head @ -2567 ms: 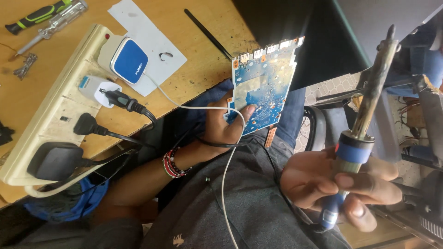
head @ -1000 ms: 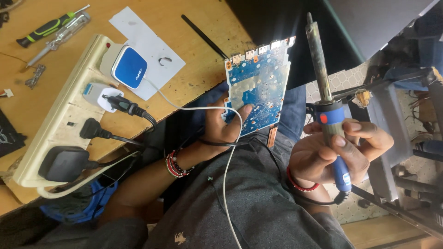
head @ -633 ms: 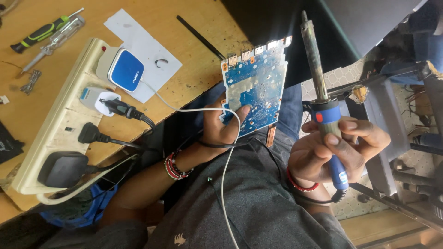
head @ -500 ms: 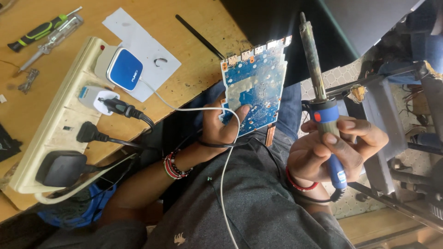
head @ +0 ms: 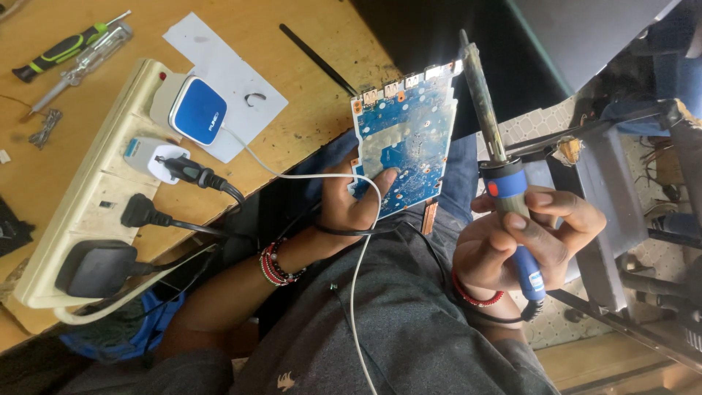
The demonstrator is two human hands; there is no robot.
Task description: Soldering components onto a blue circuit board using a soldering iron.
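Note:
My left hand grips the lower edge of a blue circuit board and holds it upright over my lap, thumb on its face. A bead bracelet sits on that wrist. In my right hand is a soldering iron with a blue handle. Its dark metal shaft points up, just right of the board's right edge. Whether the tip touches the board I cannot tell. A white cable loops across my left hand and down over my grey shirt.
A wooden table lies at upper left. It carries a cream power strip with several plugs and a blue-and-white adapter, a sheet of paper, two screwdrivers and a thin black tool. Metal frame parts stand at right.
My right hand has brought the soldering iron from the lower right up and leftward. It now stands more upright close beside the board. The board has hardly moved.

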